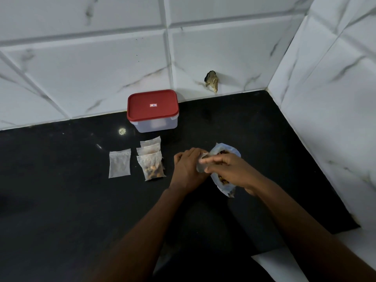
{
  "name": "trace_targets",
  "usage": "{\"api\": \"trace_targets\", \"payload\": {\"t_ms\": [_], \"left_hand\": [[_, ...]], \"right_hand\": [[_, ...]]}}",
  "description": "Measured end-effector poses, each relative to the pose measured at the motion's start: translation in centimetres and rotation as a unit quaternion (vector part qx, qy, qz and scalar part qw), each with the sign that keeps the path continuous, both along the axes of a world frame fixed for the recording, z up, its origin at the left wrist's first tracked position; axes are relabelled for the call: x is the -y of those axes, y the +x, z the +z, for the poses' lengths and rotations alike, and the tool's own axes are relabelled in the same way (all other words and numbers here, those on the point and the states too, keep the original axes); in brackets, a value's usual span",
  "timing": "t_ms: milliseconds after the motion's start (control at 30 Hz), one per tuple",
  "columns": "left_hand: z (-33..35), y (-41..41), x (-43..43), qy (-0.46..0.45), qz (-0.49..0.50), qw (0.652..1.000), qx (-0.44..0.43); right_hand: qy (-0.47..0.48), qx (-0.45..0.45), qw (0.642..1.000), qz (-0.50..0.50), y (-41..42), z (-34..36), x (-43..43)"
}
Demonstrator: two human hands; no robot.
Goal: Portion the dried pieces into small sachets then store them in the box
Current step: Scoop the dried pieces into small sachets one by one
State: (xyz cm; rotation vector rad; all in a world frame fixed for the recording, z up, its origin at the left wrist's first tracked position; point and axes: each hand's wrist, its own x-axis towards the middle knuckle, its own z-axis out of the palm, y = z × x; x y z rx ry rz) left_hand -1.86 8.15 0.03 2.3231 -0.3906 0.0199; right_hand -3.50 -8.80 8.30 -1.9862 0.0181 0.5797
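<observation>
A person is working at a black countertop (77, 200) that is running into a corner of white, marble-veined wall tiles (97, 68). Only the bare forearms and hands are showing, reaching in from the near edge.

The left hand (188, 165) is curling its fingers round a small sachet (201, 164), holding it just left of a large clear bag (231, 150). The bag is lying on the counter right of centre, with brown and orange dried pieces (223, 181) showing inside it. The right hand (225, 169) is lying across the middle of this bag, its forefinger stretching left and its thumb beneath, both meeting the small sachet. Whether they are pinching the sachet or only touching it cannot be told.

To the left of the hands, three sachets are lying in an overlapping row running away from the viewer. The nearest one, a filled sachet (153, 168), is showing dark and orange pieces through its wall; the middle sachet (148, 150) and the far sachet (151, 141) are partly covered. Further left, apart from these, a single sachet (119, 163) is lying flat, and its contents are too faint to make out.

Beyond the row, close to the far wall, the box (155, 124) is standing with translucent sides and its red lid (152, 105) sitting on it. To the right of the box, a rough broken patch (212, 81) is showing low in the tiles.
</observation>
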Motion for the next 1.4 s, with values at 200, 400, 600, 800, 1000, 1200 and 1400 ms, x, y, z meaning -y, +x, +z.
{"api": "trace_targets", "payload": {"t_ms": [200,400,600,800,1000,1200,1400], "left_hand": [[0.1,0.1,-0.1,-0.003,0.004,1.0,0.002],[0.1,0.0,-0.2,-0.029,0.013,0.999,-0.004],[-0.1,0.0,-0.3,-0.06,0.024,0.998,-0.014],[0.0,-0.5,-0.3,-0.141,0.011,0.987,-0.081],[-0.7,-0.9,-0.2,-0.14,-0.024,0.982,-0.128],[-1.4,-1.2,-0.8,-0.081,-0.095,0.976,-0.18],[-1.6,-1.5,-1.3,-0.077,-0.129,0.966,-0.209]], "right_hand": [[-0.072,0.023,0.995,0.069,-1.0,0.0,-0.1],[-0.035,0.109,0.993,-0.035,-1.6,-0.2,-0.2],[-0.09,0.146,0.97,-0.17,-0.7,-0.8,2.6],[-0.258,0.062,0.961,-0.082,-0.6,-2.1,5.6],[-0.331,0.019,0.942,-0.047,-1.5,-3.7,4.8],[-0.308,0.061,0.946,-0.083,-1.3,-3.8,4.7],[-0.265,0.144,0.952,-0.06,-0.1,-2.5,5.7]]}}
